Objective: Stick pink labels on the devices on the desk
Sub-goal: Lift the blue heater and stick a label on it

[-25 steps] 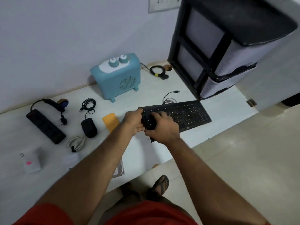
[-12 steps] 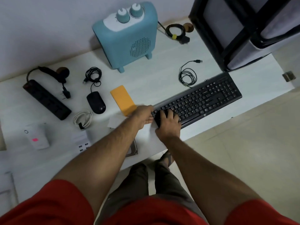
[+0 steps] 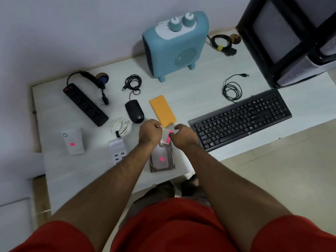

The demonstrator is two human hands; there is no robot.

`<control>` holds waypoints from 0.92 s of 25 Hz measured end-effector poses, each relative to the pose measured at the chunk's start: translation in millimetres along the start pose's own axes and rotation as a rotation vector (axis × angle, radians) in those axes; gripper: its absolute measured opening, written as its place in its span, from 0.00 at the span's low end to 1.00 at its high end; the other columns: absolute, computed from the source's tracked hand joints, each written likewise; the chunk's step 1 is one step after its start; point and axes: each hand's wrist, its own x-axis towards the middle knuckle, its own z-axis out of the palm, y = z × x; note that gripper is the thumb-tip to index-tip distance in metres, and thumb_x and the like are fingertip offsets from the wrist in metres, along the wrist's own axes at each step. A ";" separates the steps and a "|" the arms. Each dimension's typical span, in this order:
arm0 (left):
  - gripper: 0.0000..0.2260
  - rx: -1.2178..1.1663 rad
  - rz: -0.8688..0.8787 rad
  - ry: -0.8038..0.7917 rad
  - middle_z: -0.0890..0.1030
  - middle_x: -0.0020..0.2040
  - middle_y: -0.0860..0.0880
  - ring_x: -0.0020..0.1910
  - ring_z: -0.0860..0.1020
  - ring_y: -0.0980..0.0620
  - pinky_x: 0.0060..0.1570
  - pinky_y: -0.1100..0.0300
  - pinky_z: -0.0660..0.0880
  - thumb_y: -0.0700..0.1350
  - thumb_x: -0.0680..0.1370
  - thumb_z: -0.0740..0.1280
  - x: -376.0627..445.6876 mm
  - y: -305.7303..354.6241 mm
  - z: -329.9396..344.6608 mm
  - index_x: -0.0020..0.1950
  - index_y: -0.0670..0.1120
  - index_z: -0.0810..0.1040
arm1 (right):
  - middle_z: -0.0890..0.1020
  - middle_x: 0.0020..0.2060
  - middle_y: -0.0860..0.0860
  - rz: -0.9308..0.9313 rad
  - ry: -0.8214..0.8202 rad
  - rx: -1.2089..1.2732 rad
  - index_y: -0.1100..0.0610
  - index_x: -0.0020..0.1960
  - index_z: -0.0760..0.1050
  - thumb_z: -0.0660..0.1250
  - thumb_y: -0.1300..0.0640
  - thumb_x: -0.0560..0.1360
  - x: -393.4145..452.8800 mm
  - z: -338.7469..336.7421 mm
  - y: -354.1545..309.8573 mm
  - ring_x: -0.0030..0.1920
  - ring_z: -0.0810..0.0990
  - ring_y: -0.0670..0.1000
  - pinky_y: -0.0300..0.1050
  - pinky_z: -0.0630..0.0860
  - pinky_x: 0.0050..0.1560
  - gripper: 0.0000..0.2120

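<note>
Both hands are pinching the label sheet [image 3: 166, 136] between them, left hand [image 3: 149, 134] & right hand [image 3: 184, 136] close together, w/ the orange power bank [image 3: 162, 111] lying just beyond, long axis pointing away, slightly nearer the left.

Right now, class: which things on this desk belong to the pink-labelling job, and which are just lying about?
Job: label sheet held by left hand and right hand; labelled hard drive; labelled white device; keyboard; mouse.

Lying about: coiled black cable; white cable.
</note>
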 end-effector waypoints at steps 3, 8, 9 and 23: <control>0.15 0.063 0.044 -0.055 0.83 0.56 0.43 0.56 0.79 0.45 0.58 0.55 0.75 0.34 0.74 0.62 2.9 -21.7 -3.4 0.57 0.42 0.82 | 0.80 0.62 0.58 0.083 0.013 0.065 0.58 0.68 0.73 0.66 0.52 0.76 10.4 20.5 -2.4 0.62 0.78 0.60 0.49 0.75 0.57 0.22; 0.17 0.103 0.189 -0.190 0.81 0.59 0.41 0.58 0.78 0.44 0.60 0.60 0.70 0.32 0.73 0.64 0.6 -35.1 12.7 0.60 0.40 0.80 | 0.84 0.52 0.54 0.173 0.063 0.451 0.56 0.63 0.78 0.71 0.59 0.74 24.3 41.9 9.9 0.45 0.83 0.52 0.38 0.78 0.44 0.18; 0.17 0.105 0.199 -0.190 0.81 0.59 0.40 0.58 0.78 0.43 0.60 0.59 0.70 0.32 0.73 0.64 0.6 -35.9 15.3 0.61 0.39 0.79 | 0.85 0.47 0.53 0.175 0.067 0.512 0.56 0.61 0.79 0.71 0.61 0.73 25.0 43.4 12.3 0.40 0.82 0.50 0.36 0.78 0.40 0.16; 0.15 0.048 0.384 -0.082 0.83 0.52 0.43 0.50 0.80 0.45 0.52 0.54 0.76 0.43 0.73 0.65 -15.3 9.5 3.4 0.58 0.45 0.82 | 0.85 0.45 0.52 0.033 -0.300 1.112 0.58 0.64 0.80 0.67 0.65 0.77 15.1 -7.9 20.2 0.38 0.84 0.46 0.37 0.79 0.37 0.15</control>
